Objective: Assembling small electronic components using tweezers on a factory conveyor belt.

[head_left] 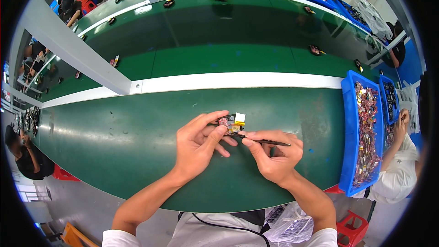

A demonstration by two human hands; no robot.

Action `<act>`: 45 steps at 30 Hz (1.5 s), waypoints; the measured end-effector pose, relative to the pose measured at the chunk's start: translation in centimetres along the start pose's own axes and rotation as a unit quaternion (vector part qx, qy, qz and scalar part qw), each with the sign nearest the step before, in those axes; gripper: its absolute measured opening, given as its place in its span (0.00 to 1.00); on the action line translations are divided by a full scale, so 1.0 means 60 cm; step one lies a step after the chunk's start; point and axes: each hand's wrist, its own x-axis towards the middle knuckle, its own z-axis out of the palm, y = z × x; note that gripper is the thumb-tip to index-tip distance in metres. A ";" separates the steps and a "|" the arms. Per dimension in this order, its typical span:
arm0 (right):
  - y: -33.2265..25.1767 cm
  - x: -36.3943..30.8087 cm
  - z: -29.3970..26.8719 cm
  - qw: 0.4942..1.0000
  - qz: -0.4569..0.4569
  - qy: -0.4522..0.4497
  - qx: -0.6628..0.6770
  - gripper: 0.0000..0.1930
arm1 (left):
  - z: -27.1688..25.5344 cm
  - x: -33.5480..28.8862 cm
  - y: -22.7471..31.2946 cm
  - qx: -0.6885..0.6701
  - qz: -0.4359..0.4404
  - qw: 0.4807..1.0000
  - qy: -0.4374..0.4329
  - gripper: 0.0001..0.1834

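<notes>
My left hand (197,142) is closed on a small electronic assembly (227,121), a black housing with a reddish circuit board inside. A silver and yellow battery pouch (240,119) sticks up at its right side. In my right hand (277,152) is a pair of dark tweezers (270,142), pinched between thumb and fingers. The tips reach the lower right edge of the assembly; whether they grip a part there is too small to tell. Both hands are above the green table (137,142).
At the right stands a blue tray (346,132) full of small circuit boards; a smaller blue tray (382,82) holds black parts. A white rail (238,81) divides my table from a green conveyor (219,59) bearing scattered assemblies. A grey post (77,41) slants at left. Co-workers sit around.
</notes>
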 end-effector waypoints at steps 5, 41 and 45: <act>-0.001 -0.001 0.001 1.000 0.002 -0.007 0.011 0.09 | -0.001 0.000 0.001 -0.002 0.000 1.000 0.000 0.17; 0.000 0.007 0.000 0.999 -0.014 -0.046 0.024 0.09 | -0.014 0.002 0.007 0.012 0.014 1.000 -0.023 0.12; 0.011 0.006 -0.001 0.989 -0.123 -0.073 -0.026 0.12 | -0.013 0.002 0.007 0.015 -0.022 0.999 -0.019 0.13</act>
